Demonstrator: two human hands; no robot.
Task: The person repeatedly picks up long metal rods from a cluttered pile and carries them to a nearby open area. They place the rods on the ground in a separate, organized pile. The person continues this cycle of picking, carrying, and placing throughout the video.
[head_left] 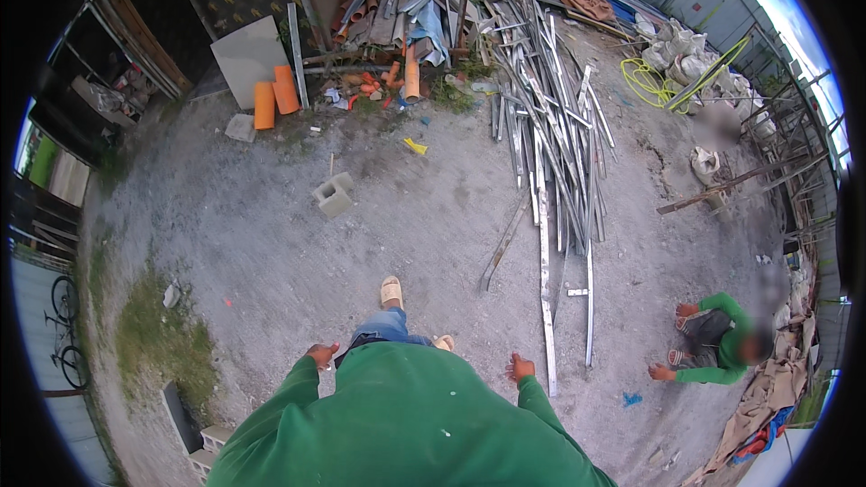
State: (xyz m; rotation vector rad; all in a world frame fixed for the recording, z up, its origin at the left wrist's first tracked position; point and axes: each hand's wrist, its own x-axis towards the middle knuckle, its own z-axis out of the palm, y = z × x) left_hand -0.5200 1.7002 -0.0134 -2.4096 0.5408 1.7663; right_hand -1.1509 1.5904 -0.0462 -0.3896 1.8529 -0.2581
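— Right hand point(520, 367) hangs with fingers spread and nothing in it, just beside the near end of a long flat grey metal strip point(544, 289) that lies on the gravel ground point(271, 243). Left hand point(319, 355) is loose and bare too, out at the person's side, near the bent knee in blue jeans point(388, 325).

— Where does that strip lead?

— Away from the person, up into the big heap of silver metal channels and rails point(541, 117). A second thin rail point(590, 302) lies beside it, to the right.

— How would you take hold well, then?

— My judgement: grip the near end from above, away from the sharp edges, and lift it clear of the neighbouring rail so nothing drags. Watch the sandalled foot point(391, 290), planted close by.

— Anyone else about?

— A crouching person in a green top point(717, 352) sits well apart to the right. Farther off stand a grey hollow concrete block point(335, 194) and short orange plastic pipes point(273, 97).
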